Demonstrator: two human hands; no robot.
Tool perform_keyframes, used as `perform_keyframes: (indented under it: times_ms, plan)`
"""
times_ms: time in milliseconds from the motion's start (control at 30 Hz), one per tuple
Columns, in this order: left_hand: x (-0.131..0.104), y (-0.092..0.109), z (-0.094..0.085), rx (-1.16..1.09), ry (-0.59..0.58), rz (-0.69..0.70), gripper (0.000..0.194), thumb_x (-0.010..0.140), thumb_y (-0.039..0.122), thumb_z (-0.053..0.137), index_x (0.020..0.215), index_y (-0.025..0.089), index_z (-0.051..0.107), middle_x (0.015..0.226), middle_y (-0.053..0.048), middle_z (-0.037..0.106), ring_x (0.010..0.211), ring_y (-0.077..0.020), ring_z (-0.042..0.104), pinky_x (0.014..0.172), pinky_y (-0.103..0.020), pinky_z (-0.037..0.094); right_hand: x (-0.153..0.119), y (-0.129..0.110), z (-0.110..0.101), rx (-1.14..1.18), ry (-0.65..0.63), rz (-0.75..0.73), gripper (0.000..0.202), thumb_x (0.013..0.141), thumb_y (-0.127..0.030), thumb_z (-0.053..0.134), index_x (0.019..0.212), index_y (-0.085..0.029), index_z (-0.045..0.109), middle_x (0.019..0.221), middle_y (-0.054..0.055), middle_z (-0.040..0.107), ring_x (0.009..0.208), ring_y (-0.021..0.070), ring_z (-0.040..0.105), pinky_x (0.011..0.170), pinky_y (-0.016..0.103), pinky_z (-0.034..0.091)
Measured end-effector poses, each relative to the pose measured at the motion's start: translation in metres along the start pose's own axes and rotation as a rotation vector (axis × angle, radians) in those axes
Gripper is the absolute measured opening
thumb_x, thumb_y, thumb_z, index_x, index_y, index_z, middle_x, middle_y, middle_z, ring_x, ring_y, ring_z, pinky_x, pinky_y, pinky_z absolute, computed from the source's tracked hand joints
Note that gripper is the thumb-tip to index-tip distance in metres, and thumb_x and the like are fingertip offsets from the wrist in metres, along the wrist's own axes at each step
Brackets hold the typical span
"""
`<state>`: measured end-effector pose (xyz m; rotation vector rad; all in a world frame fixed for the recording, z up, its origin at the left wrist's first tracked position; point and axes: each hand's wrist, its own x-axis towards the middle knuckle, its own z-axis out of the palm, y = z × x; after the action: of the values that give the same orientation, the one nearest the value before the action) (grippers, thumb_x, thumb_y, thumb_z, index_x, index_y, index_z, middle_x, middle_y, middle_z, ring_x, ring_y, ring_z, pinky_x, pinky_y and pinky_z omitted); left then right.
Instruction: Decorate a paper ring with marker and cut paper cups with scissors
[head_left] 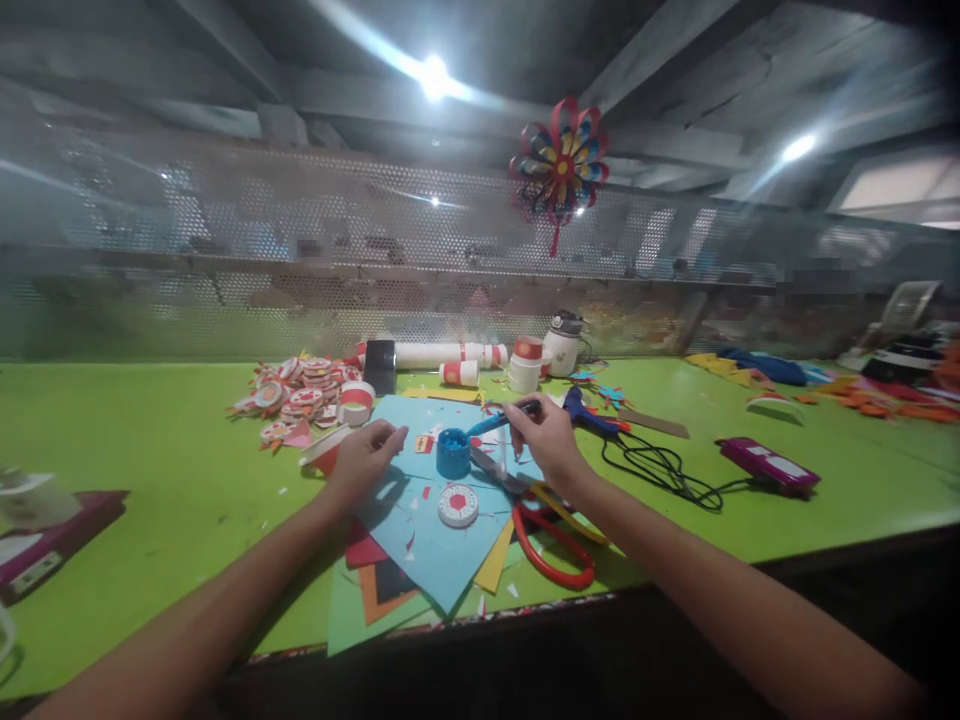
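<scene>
Over blue paper, the right hand pinches a partly hidden tool; the left hand's grip is unclear.

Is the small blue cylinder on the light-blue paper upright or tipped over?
Upright: the small blue cylinder has its round rim facing up, its side wall rising from the light-blue paper.

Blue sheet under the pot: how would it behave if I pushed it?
The blue sheet appears thin and flat, so it may buckle rather than stay stiff. It is probably light, but the blue pot and round disc on top could ride along or shift.
</scene>
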<state>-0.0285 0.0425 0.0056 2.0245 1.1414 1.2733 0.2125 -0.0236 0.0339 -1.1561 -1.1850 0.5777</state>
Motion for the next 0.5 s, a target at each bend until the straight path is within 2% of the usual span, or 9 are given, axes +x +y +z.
perform_keyframes:
  times_ms: [167,267,333,433,500]
  plan:
    - [-0.002,0.0,0.002,0.035,-0.024,0.036,0.03,0.08,0.046,0.057,0.066,0.019,0.058,0.064,0.0,0.06,0.06,-0.0159,0.053,0.06,-0.028,0.041,0.015,0.004,0.027,-0.155,-0.161,0.14,0.017,0.092,-0.028,0.06,0.097,-0.013,0.062,0.083,0.0,0.064,0.062,0.009,0.06,0.054,0.023,0.052]
    - [-0.002,0.001,0.0,0.053,-0.017,0.056,0.027,0.081,0.043,0.057,0.069,0.019,0.059,0.068,-0.001,0.061,0.063,-0.016,0.054,0.062,-0.029,0.042,0.018,0.01,0.029,-0.199,-0.208,0.235,0.019,0.092,-0.03,0.059,0.102,-0.013,0.062,0.091,0.002,0.065,0.069,0.0114,0.063,0.06,0.026,0.055]
    - [-0.001,0.002,-0.001,0.06,-0.01,0.062,0.025,0.082,0.042,0.056,0.072,0.019,0.06,0.072,-0.002,0.063,0.064,-0.0163,0.055,0.064,-0.029,0.043,0.015,0.011,0.021,-0.189,-0.176,0.265,0.022,0.093,-0.032,0.058,0.104,-0.014,0.061,0.089,0.002,0.065,0.066,0.0106,0.062,0.057,0.025,0.054]
    - [-0.001,-0.001,0.0,0.064,0.009,0.07,0.024,0.082,0.042,0.056,0.075,0.019,0.06,0.074,-0.002,0.064,0.066,-0.017,0.057,0.065,-0.03,0.045,0.008,0.016,0.006,-0.132,-0.07,0.259,0.025,0.095,-0.036,0.054,0.104,-0.014,0.06,0.082,0.0,0.063,0.058,0.0082,0.058,0.051,0.022,0.05]
    - [-0.002,-0.003,0.001,0.065,0.033,0.082,0.024,0.082,0.042,0.055,0.073,0.019,0.06,0.073,-0.002,0.064,0.066,-0.0172,0.058,0.065,-0.03,0.046,0.004,0.023,-0.003,-0.092,-0.003,0.241,0.025,0.095,-0.036,0.053,0.105,-0.014,0.06,0.083,0.0,0.063,0.058,0.0084,0.058,0.051,0.022,0.05]
